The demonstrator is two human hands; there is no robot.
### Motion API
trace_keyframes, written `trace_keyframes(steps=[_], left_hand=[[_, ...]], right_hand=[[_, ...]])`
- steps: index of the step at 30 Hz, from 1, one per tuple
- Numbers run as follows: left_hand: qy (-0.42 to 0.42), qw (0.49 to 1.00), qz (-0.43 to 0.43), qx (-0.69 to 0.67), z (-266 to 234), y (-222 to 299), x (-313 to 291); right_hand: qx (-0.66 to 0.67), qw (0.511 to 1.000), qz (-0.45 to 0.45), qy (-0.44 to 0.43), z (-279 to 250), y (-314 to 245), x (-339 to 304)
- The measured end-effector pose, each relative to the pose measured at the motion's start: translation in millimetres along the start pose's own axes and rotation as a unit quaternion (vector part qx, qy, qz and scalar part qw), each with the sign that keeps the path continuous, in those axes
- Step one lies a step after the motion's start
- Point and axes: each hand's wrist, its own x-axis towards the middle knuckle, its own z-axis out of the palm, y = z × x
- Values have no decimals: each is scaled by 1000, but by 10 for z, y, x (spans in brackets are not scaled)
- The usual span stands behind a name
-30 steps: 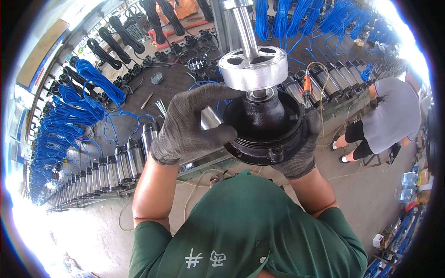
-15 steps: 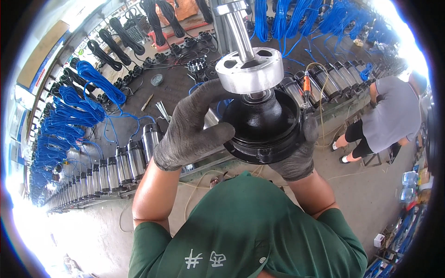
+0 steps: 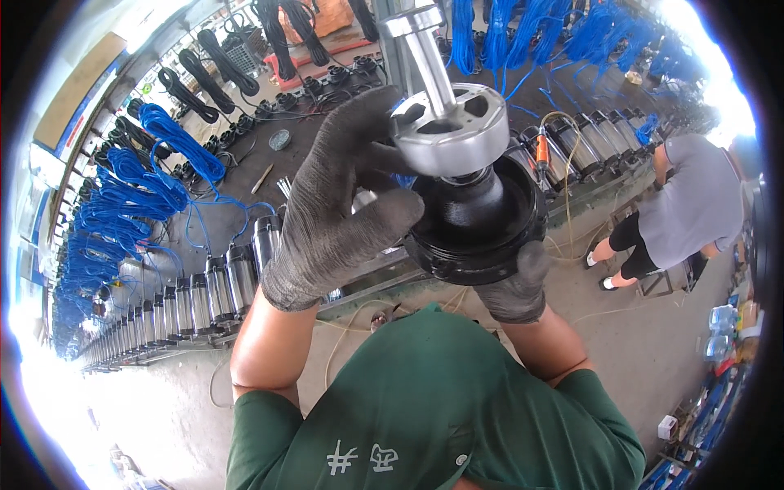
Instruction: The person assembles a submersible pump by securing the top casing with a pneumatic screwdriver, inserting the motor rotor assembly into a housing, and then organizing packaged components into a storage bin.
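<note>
In front of my chest, a black round flanged housing (image 3: 482,220) is supported from below by my right hand (image 3: 516,286); the grey-gloved fingers are wrapped round its near underside. Above its hub sits a silver metal disc (image 3: 453,149) with cut-out openings, and a bright stepped shaft (image 3: 431,69) rises from it, tilted slightly left. My left hand (image 3: 331,204), gloved alike, is beside the disc's left edge. Its fingers and thumb are apart, the fingertips partly behind the disc and the thumb near the housing's rim. Whether it touches either is unclear.
A dark workbench (image 3: 298,155) carries a row of silver motor cylinders (image 3: 241,278), black cable coils (image 3: 220,65) and blue cable coils (image 3: 184,143). An orange-handled tool (image 3: 542,149) hangs by the cylinders at right. Another person (image 3: 690,196) works at the bench's right.
The housing, disc and shaft have shifted slightly right, and the disc tilts more toward me. My left hand has risen along the disc's side, its fingers more extended. My right hand stays beneath the housing.
</note>
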Motion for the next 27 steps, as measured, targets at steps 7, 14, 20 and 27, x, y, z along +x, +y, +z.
trace_keyframes(steps=[7, 14, 20, 27], left_hand=[[-3, 989, 61, 135, 200, -113, -95], [49, 999, -14, 6, 268, -224, -363], [63, 996, -50, -36, 258, -320, -508], [39, 996, 74, 33, 253, -479, -742]], right_hand=[[-465, 862, -199, 31, -54, 65, 11], [-577, 800, -160, -50, -311, 41, -170], [-706, 661, -239, -88, -449, 200, -216], [-599, 728, -319, -101, -443, -24, -28]])
